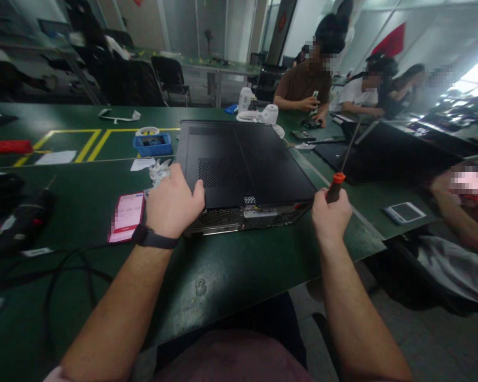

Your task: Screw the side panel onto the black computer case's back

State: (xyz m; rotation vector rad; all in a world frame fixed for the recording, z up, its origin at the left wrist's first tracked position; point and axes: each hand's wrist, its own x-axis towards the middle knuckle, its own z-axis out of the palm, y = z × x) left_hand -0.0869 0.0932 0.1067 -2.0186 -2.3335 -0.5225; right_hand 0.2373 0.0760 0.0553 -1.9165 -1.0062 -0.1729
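A black computer case (pixel 242 159) lies flat on the green table (pixel 231 270), its vented, metallic end facing me. At its near left corner is my left hand (pixel 173 201), with the thumb on the top panel and the other fingers along the left side, partly hidden. My right hand (pixel 332 215) is wrapped round a screwdriver (pixel 336 185) with a dark and orange handle, its long shaft pointing up and away. That hand is beside the near right corner of the case.
Left of the case are a phone (pixel 127 216), a blue bin (pixel 153 145), crumpled plastic (pixel 159 171) and a power drill (pixel 22 217) near black cables. To the right lie another phone (pixel 405 212) and a black panel (pixel 398 151). Several people sit at the tables.
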